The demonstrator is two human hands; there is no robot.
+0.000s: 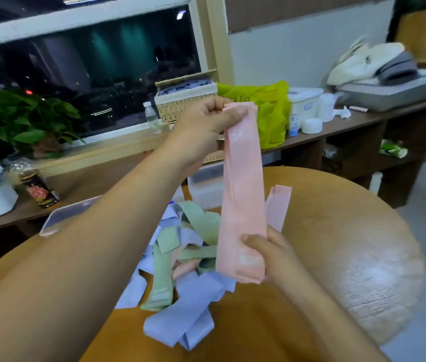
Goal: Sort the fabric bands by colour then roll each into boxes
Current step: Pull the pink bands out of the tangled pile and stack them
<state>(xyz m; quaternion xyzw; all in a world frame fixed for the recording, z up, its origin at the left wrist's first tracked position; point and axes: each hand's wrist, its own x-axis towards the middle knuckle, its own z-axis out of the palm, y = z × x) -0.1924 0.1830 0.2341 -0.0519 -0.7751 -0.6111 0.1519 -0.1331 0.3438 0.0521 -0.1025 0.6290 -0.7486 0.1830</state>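
One pink band (pixel 241 189), both hands

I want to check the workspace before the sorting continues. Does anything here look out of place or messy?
Nothing looks damaged or spilled. The bands on the table lie in one mixed heap of green, lilac and pink, unsorted. The left hand and right hand hold one pink band stretched above it.

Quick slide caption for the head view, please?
Left hand and right hand stretch a pink band above mixed bands on the table.
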